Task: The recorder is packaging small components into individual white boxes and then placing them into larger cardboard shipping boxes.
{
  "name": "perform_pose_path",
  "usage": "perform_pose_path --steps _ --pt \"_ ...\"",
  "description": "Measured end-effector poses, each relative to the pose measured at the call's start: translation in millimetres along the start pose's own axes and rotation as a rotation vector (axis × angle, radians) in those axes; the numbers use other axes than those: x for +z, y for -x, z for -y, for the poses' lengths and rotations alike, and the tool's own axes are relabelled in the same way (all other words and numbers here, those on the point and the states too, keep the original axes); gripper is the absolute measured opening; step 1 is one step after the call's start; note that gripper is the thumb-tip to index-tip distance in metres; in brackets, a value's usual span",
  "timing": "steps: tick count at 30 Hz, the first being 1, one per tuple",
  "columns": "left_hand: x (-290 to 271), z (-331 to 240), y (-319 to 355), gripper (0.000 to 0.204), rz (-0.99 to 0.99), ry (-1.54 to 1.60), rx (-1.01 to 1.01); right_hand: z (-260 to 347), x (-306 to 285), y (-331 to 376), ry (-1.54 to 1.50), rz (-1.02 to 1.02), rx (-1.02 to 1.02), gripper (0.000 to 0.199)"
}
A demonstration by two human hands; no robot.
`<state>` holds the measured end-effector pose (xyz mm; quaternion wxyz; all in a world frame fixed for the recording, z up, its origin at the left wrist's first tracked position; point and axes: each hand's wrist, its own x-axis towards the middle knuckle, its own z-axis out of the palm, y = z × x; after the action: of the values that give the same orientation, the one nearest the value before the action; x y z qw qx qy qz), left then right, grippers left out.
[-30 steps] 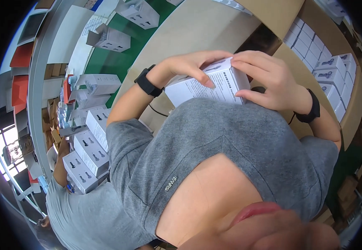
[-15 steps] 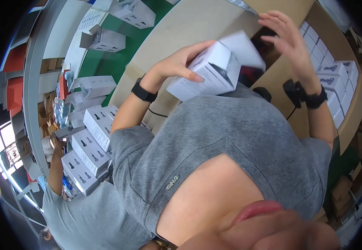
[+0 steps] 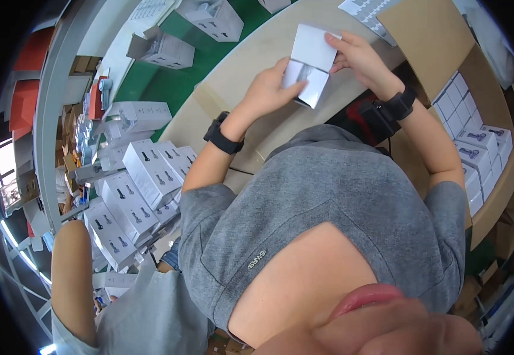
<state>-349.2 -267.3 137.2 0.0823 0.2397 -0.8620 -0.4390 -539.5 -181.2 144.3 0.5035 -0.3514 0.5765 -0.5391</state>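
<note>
A small white carton box [image 3: 318,90] is held over the beige table, its square lid flap [image 3: 315,47] standing up on the far side. My left hand [image 3: 268,90] grips the box at its left, with the thumb across the opening. Something greyish and translucent shows inside, too blurred to name. My right hand [image 3: 360,62] pinches the right edge of the raised flap between thumb and fingers.
A big brown carton [image 3: 493,204] with rows of white boxes stands at my right. White printed boxes [image 3: 141,174] are stacked at my left, beside a co-worker [image 3: 150,313]. Open boxes [image 3: 168,52] stand on the green surface. A white patterned sheet [image 3: 369,15] lies at the far edge.
The box has moved farther from my body and turned, its opening now facing me. My right hand, spread and apart from it before, has come left and taken hold of the flap.
</note>
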Motion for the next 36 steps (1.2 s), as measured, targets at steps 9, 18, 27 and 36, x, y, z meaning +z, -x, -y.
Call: perform_pose_path --steps 9,18,27,36 --pt "-8 19 1 0.019 -0.323 0.174 -0.072 -1 3 26 0.834 -0.275 -1.055 0.022" --pt "8 7 0 0.016 -0.448 -0.505 0.634 -10 21 36 1.213 0.248 -1.107 0.021" --pt "-10 -16 5 0.017 -0.235 -0.843 0.675 -11 -13 39 1.176 0.244 -1.036 0.017" --pt "-13 -24 -7 0.009 0.121 -0.734 0.653 -11 -15 32 1.237 0.252 -1.044 0.015"
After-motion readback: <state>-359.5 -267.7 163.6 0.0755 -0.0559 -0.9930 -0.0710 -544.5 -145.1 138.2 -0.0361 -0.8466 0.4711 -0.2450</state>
